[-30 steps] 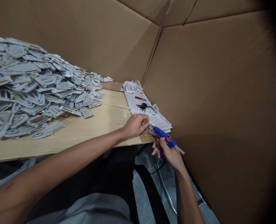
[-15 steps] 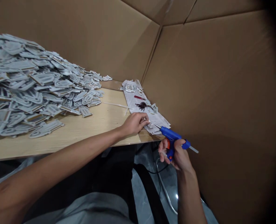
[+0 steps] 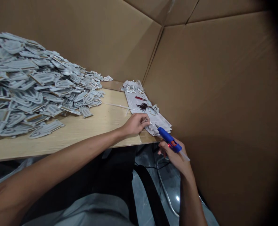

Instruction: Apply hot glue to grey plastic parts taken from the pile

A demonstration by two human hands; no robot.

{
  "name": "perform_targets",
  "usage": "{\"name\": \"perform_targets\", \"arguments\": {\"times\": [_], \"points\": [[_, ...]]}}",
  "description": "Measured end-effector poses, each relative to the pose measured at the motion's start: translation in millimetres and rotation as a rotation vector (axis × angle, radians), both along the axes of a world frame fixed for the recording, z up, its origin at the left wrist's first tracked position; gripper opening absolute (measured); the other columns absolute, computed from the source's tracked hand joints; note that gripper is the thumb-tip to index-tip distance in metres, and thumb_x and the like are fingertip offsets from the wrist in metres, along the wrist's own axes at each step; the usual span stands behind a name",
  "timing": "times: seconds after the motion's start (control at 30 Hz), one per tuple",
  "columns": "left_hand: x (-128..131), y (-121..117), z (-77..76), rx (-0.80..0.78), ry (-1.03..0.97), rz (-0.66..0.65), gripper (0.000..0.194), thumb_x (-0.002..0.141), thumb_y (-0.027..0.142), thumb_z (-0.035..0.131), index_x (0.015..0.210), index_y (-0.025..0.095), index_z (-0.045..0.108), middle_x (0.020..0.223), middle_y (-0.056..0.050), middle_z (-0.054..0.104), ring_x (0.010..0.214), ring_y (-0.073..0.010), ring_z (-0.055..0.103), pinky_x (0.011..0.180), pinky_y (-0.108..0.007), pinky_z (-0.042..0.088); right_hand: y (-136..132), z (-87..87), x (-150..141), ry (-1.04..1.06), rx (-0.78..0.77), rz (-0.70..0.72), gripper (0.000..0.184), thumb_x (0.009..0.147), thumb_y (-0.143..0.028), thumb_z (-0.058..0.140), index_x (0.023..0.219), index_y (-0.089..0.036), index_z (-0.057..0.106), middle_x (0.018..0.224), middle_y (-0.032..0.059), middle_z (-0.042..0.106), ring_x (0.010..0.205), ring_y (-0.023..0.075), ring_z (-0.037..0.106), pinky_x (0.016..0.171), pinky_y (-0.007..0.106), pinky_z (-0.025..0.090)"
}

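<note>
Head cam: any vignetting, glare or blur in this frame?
Head view: heavy dark vignette along the right edge, eating into the cardboard wall; one small glare spot on the polished floor; the blue glue gun and the pile of grey cut-out pieces show no obvious blur, though fine edges are hard to judge.

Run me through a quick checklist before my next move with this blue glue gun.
Glue stick loaded in the blue glue gun: ok, its end sticks out the back.
Right hand grip on the gun: ok, wrapped around it.
Gun hot: cannot tell.
Nozzle clear of the left hand: ok, small gap.
Piece held in the left hand: cannot tell, fingers mostly hide it.
</note>
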State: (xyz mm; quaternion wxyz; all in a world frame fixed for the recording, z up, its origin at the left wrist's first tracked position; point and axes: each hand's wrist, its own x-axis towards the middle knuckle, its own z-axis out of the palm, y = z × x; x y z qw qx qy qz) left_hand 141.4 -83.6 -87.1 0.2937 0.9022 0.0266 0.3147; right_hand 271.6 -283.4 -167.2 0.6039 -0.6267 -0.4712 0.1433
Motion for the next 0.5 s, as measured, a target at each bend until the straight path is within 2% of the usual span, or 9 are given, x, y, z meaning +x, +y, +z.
{"name": "perform_targets", "arguments": {"times": [0.1,0.23,0.4,0.5], "points": [[1,1,-1.3,-0.017,0.01,-0.012,0.014,0.09,0.026,0.059,0.081,0.018,0.065,0.066,0.003,0.052,0.062,-0.0098,0.042,0.062,-0.025,0.029,3,3.2,-1,-0.233,-0.049,-0.101,0.043,0.085,-0.061,0.072,0.088,-0.019,0.064,0.063,0.0,0.06,0.055,0.0175,0.057,0.054,0.026,0.041],[4,4,-5.6,-0.04,0.01,-0.023,0.01,0.088,0.024,0.061,0.08,0.018,0.064,0.065,0.004,0.048,0.062,-0.0097,0.041,0.062,-0.025,0.028,9,6.9,-3,-0.437,-0.035,-0.148,0.045,0.086,-0.063,0.07,0.081,-0.019,0.06,0.064,-0.0012,0.054,0.058,0.0157,0.05,0.059,0.025,0.041],[6,5,-7.1,-0.044,-0.003,-0.027,0.012,0.087,0.026,0.065,0.077,0.018,0.064,0.066,0.004,0.046,0.063,-0.0096,0.04,0.061,-0.025,0.027,14,8.7,-4,-0.531,-0.025,-0.114,0.039,0.09,-0.058,0.068,0.085,-0.02,0.058,0.072,0.0,0.059,0.064,0.0158,0.05,0.063,0.024,0.04],[5,4,-6.4,-0.048,-0.007,-0.028,0.013,0.086,0.026,0.066,0.077,0.018,0.064,0.066,0.005,0.044,0.063,-0.0092,0.039,0.061,-0.025,0.026,15,8.3,-3,-0.51,-0.037,-0.112,0.039,0.089,-0.058,0.069,0.085,-0.02,0.058,0.071,-0.0001,0.06,0.064,0.0167,0.054,0.063,0.025,0.04]]}}
